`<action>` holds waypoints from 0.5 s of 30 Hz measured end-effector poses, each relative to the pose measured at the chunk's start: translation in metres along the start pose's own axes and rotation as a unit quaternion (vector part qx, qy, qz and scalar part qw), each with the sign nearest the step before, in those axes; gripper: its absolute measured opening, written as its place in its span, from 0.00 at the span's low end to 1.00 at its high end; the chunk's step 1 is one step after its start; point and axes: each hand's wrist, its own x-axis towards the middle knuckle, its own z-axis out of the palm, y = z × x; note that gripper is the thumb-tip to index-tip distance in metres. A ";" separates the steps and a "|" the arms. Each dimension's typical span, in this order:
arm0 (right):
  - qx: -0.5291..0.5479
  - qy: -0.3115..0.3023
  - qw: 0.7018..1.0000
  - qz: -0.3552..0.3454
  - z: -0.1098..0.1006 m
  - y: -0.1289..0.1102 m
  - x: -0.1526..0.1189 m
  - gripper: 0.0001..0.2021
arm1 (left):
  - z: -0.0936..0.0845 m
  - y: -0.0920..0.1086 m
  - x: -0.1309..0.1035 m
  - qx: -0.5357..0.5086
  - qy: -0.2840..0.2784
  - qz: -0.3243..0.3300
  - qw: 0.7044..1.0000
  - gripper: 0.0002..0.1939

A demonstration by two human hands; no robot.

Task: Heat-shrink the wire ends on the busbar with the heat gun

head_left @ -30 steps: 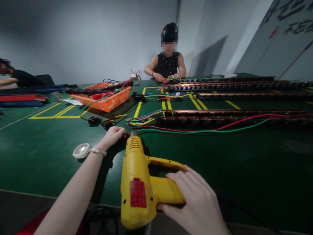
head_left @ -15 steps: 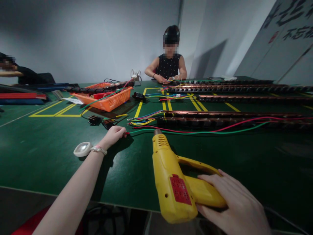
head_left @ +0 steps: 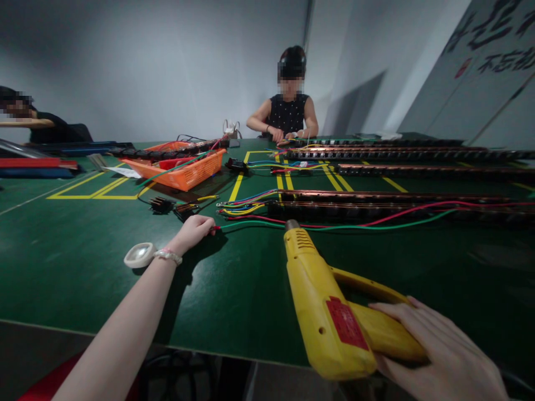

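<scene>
My right hand (head_left: 443, 351) is wrapped round the handle of a yellow heat gun (head_left: 330, 312) at the front right. Its metal nozzle points away from me, close to the near wires. Over the table, my left hand (head_left: 195, 231) pinches the end of a green wire (head_left: 254, 223), where a bit of red shows at the fingertips. The green wire runs right beside a red wire (head_left: 401, 214), along a long dark strip with copper-coloured bars (head_left: 355, 209). Blue, yellow and red leads (head_left: 246, 208) fan out from the strip's left end.
Dark finned connectors (head_left: 162, 205) lie behind my left hand. An orange basket (head_left: 188, 177) holds parts farther back. A white roundish dish (head_left: 140, 255) sits by my left wrist. More strips (head_left: 418, 170) stretch across the right. A co-worker (head_left: 289, 114) sits opposite; another person is at far left.
The heat gun has moved right in my right hand, its nozzle sliding along the wires. My left hand stays on the wire end. The co-worker's hands have shifted slightly.
</scene>
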 end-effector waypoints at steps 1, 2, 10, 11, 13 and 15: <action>0.000 -0.001 1.000 0.006 -0.001 -0.002 0.001 0.23 | 0.000 0.000 0.000 0.003 0.000 -0.002 1.000 0.17; 0.001 -0.002 1.000 0.012 -0.002 -0.004 0.002 0.22 | 0.000 0.001 0.001 0.008 0.002 -0.002 1.000 0.18; 0.009 0.001 1.000 0.019 -0.006 -0.012 0.007 0.20 | 0.001 0.001 0.001 0.033 0.011 0.023 0.999 0.18; 0.009 0.001 1.000 0.018 -0.006 -0.012 0.008 0.20 | 0.001 0.001 0.001 0.034 0.011 0.024 0.999 0.19; 0.007 0.001 1.000 0.003 -0.008 -0.012 0.010 0.20 | 0.001 0.002 0.001 0.036 0.010 0.027 0.999 0.19; 0.000 0.002 1.000 -0.018 -0.010 -0.014 0.012 0.21 | 0.001 0.003 0.000 0.037 0.012 0.029 0.999 0.19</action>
